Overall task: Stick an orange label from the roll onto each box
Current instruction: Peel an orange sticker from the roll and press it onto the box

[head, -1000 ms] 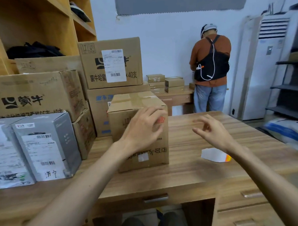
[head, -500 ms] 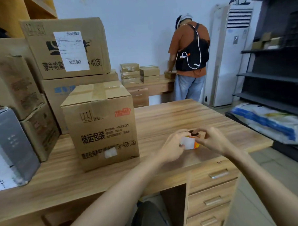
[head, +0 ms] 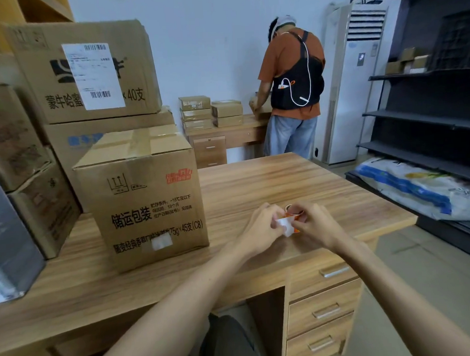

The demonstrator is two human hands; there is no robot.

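A light wooden tabletop (head: 269,181) carries a taped cardboard box (head: 148,203) with an orange label (head: 178,176) on its front. Larger cartons (head: 89,71) are stacked behind and to the left of it. Near the front edge, above the drawers (head: 323,311), the left hand (head: 263,227) and right hand (head: 315,225) meet, both pinching the label roll (head: 288,221). Behind, a person (head: 292,89) stands at a second desk beside small boxes (head: 212,111), a tall air conditioner (head: 358,78) and dark shelves (head: 427,102).

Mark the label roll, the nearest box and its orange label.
label roll (head: 284,225): head view, white paper strip
box (head: 149,208): head view, printed front face
orange label (head: 179,176): head view, its middle
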